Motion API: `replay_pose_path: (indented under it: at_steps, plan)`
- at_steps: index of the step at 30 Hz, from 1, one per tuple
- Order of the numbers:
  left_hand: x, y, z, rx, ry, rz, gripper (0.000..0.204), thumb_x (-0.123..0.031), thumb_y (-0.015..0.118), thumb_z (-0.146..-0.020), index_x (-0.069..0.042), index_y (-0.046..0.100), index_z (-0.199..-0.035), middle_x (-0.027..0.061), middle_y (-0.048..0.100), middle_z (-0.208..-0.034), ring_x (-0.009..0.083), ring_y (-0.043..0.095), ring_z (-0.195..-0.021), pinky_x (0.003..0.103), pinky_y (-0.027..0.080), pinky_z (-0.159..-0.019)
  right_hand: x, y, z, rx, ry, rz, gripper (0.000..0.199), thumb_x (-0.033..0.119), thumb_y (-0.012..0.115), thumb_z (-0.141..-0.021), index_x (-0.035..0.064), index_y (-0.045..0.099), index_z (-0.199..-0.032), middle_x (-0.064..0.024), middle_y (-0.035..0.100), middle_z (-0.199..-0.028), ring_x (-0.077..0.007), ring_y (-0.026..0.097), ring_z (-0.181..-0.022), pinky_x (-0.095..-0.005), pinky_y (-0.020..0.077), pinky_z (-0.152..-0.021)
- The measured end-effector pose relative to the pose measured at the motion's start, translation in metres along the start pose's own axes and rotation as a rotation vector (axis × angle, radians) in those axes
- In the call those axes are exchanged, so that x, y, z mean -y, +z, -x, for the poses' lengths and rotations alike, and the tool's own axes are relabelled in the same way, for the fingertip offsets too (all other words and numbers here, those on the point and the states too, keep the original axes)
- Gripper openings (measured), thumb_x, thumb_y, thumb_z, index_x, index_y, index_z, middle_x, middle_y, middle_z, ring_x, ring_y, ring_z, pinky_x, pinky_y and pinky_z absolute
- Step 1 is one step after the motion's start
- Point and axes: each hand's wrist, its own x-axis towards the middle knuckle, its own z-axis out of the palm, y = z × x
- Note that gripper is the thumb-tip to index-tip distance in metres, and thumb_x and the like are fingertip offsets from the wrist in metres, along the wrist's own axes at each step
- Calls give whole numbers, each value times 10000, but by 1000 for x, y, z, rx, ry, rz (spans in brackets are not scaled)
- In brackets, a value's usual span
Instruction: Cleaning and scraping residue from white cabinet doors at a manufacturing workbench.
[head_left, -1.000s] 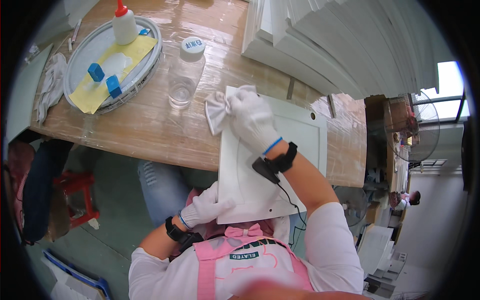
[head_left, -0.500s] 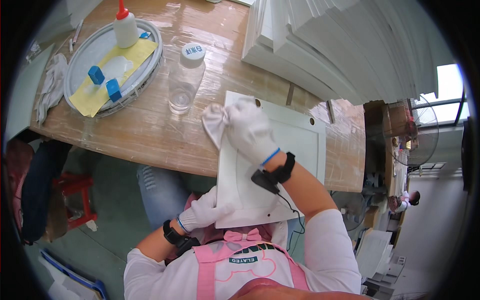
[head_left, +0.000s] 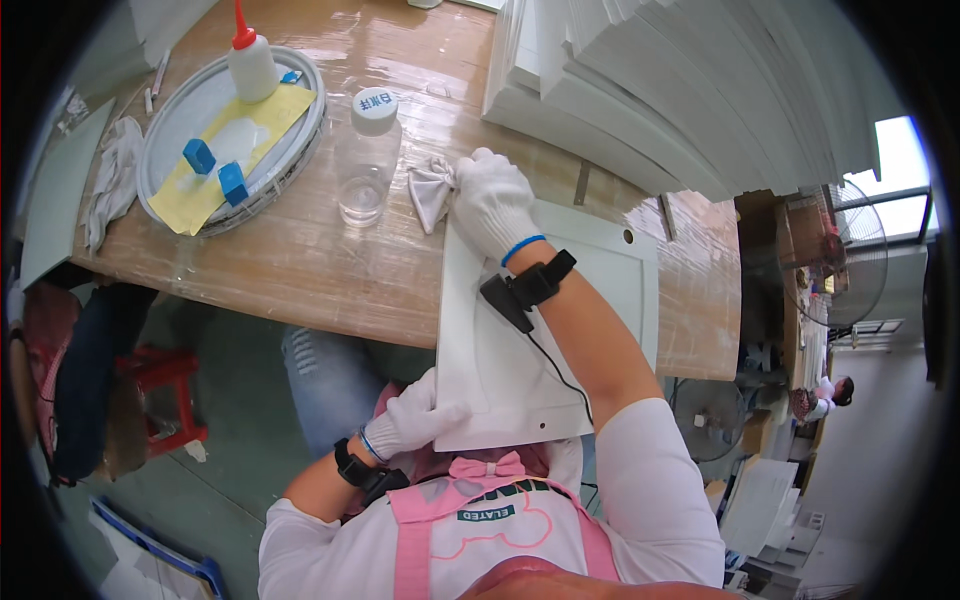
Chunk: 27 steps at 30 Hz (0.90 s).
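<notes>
Slid forward, right hand [head_left: 492, 203] fingers pinching crumpled cloth [head_left: 432, 190]; left hand [head_left: 420, 418] grips smooth panel [head_left: 500, 370].

1. You work at a long wooden surface [head_left: 300, 270] with a glossy, worn top.
2. A tall stack of white panels [head_left: 690, 90] fills its far right side.
3. Below the edge you see a grey-green floor [head_left: 230, 480] and a red stool [head_left: 165, 395].
4. At your right, a standing fan [head_left: 850, 265] faces a bright window [head_left: 900, 155].
5. A second fan [head_left: 710, 420] stands lower down, near more stacked white boards [head_left: 765, 505].
</notes>
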Motion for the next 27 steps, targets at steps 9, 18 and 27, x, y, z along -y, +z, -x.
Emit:
replay_pose_path:
  at_steps: [9, 18, 27]
  plan:
    - [-13, 5, 3, -75, -18, -141, 511, -199, 672, -941, 10, 475, -1363, 68, 622, -1186, 130, 584, -1074, 301, 497, -930, 22, -8, 133, 74, -139, -210, 146, 110, 594, -839, 46, 629, -965, -150, 601, -914, -333, 626, -866, -464, 524, -697]
    - [-5, 4, 7, -86, 24, -138, 469, -212, 632, -978, 13, 457, -1352, 55, 600, -1169, 114, 562, -1064, 293, 480, -935, 2, 2, 103, -41, 66, -151, 165, 167, 651, -866, 49, 625, -978, -178, 593, -957, -368, 574, -910, -487, 482, -754]
    - [-3, -4, 2, -37, 32, -134, 569, -195, 625, -936, 12, 396, -1414, 56, 584, -1223, 117, 572, -1085, 290, 500, -912, 7, -11, 93, 164, 103, -200, 173, 159, 601, -868, 46, 639, -993, -177, 605, -926, -365, 592, -875, -472, 495, -761]
